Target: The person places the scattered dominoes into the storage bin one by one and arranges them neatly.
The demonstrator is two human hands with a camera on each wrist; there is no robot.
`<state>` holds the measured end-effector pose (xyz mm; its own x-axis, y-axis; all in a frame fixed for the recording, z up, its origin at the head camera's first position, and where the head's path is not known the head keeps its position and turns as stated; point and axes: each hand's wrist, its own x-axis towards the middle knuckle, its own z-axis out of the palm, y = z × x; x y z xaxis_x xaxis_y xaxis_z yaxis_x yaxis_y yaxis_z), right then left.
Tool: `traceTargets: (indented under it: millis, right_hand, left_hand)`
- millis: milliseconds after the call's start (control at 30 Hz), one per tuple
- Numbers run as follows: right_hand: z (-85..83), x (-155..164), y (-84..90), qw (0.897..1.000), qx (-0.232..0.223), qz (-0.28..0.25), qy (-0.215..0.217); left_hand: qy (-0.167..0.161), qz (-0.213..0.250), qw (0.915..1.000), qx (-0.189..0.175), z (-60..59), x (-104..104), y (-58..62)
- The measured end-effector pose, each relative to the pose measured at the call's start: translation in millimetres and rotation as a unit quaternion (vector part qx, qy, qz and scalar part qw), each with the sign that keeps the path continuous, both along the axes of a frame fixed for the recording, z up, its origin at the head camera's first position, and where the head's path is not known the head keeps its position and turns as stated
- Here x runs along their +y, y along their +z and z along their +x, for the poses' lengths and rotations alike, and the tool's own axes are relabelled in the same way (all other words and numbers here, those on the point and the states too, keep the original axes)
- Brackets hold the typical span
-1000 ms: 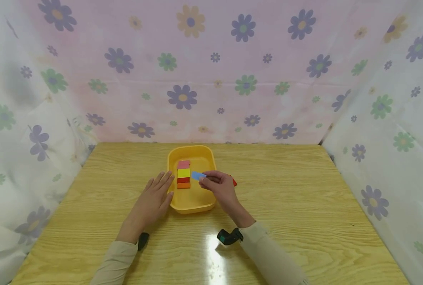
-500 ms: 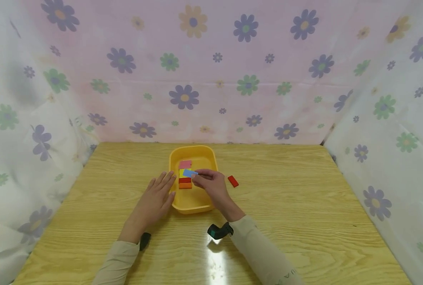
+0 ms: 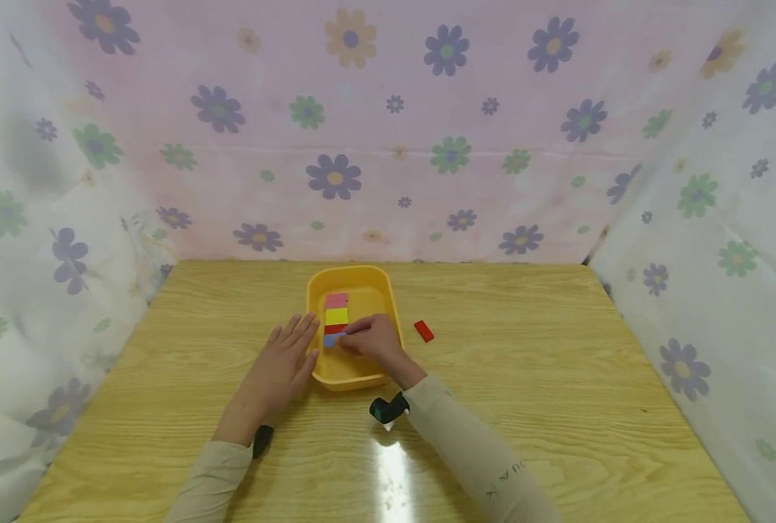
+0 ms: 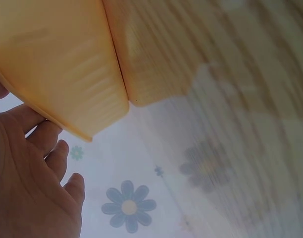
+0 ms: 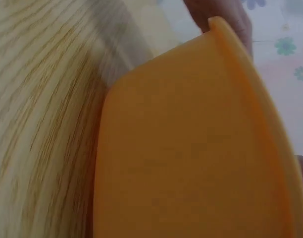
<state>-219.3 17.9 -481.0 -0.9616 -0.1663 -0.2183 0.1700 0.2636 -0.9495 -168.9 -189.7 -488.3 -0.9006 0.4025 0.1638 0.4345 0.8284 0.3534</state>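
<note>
A yellow plastic tray [image 3: 370, 299] stands on the table, with flat pink [image 3: 336, 300], yellow [image 3: 336, 316] and red [image 3: 334, 329] blocks lined up inside along its left part. My right hand [image 3: 376, 340] reaches into the tray and pinches a light blue block [image 3: 332, 340] at the near end of that row, just below the red one. No orange block shows there now; the blue one covers that spot. Fingers straight, my left hand [image 3: 278, 372] rests on the tray's left rim. In the left wrist view, its fingertips [image 4: 56, 153] lie along the tray wall [image 4: 87, 89].
Another red block [image 3: 423, 331] lies on the wooden table [image 3: 525, 378], just right of the tray. Flowered cloth [image 3: 388, 131] hangs behind and at both sides. A dark wrist camera [image 3: 388, 409] hangs from the right wrist near the tray's front.
My right hand has moved left and down with the blue block, from above the tray to the row's near end. The orange block has gone out of sight. My left hand stays put.
</note>
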Motion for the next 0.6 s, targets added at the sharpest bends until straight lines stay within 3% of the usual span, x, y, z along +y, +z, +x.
traceTargets:
  millis: [267,600]
  right_hand:
    - [-1.6,2,-1.7,0.988,0.008,0.151,0.043]
    - [-10.5,-2,-7.0,0.979,-0.017,0.194,0.055]
  left_hand:
    - [0.003,-0.007,1.0000,-0.001,0.3,1,-0.3]
    - [0.003,-0.012,0.9999,0.006,-0.4,1,-0.6]
